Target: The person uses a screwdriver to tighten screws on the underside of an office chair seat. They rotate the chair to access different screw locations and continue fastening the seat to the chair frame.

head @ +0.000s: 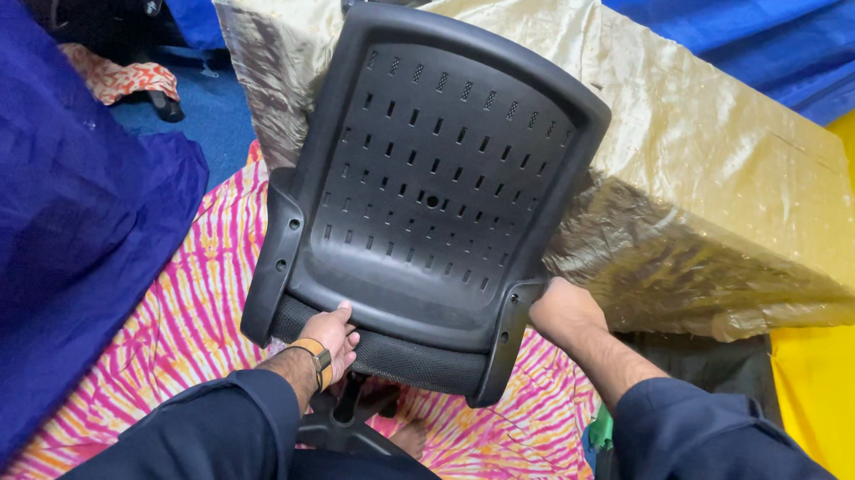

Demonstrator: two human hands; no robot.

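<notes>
— Nearest the lens, what is seen on the left?

— Dark blue sleeves are seen at the bottom edge. From the left one, the left hand (329,335) is extended, a band worn at the wrist. Its fingers are curled loosely over the front edge of the mesh seat (389,353), thumb on top; a light grip rather than a clenched one is shown.

— And the chair itself?

— A black office chair (432,180) is stood directly ahead of both hands, its perforated plastic backrest (443,161) risen away from the camera and tilted slightly to the right. It is set on a pink striped cloth (192,314), against a block draped in gold fabric (712,190). Part of the chair base (350,420) is glimpsed beneath the seat.

— On the right?

— The right hand (565,315) is closed around the top of the right armrest (503,341); the fingers are hidden behind it, so how tightly it is held cannot be told, though a full wrap seems likely. Both hands are placed about equally near, one at each side of the seat.
</notes>
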